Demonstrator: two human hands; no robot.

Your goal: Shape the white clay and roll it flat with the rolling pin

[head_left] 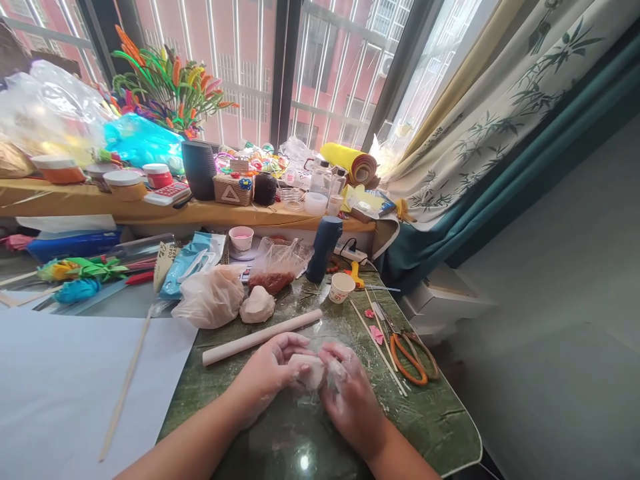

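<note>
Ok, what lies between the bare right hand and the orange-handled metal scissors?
In the head view, thin pale wooden-looking sticks and a small crumpled pink scrap lie on the dark green tabletop between the right hand and the scissors.

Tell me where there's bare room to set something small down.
Bare: the green marbled tabletop at its near right corner, between the right forearm and the orange-handled metal scissors; also the broad white sheet, left of the thin wooden stick. Crowded: further back, around the translucent plastic bag, rounded pale lump and dark blue cylinder.
</note>
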